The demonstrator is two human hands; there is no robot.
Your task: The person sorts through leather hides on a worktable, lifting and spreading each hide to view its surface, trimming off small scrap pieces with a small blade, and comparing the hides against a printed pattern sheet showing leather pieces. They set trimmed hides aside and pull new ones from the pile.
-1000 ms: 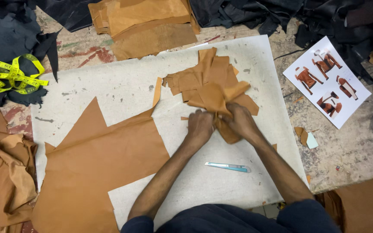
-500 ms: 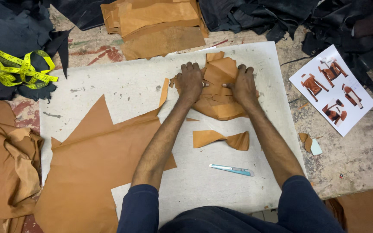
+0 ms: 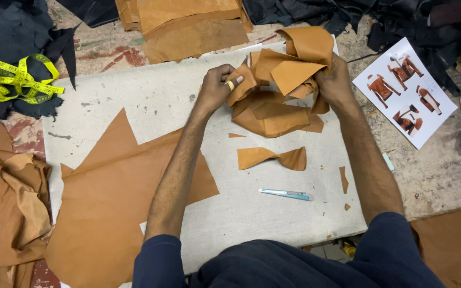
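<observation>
Gripping tan leather scraps (image 3: 278, 90), both hands bunch them widthwise.

Scuffed pale cutting board (image 3: 150, 101) on a stained worktable (image 3: 433, 170) — evenly lit.

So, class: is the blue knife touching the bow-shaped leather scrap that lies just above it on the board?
Apart. The head view shows bare white board between the blue knife and the bow-shaped scrap.
</observation>
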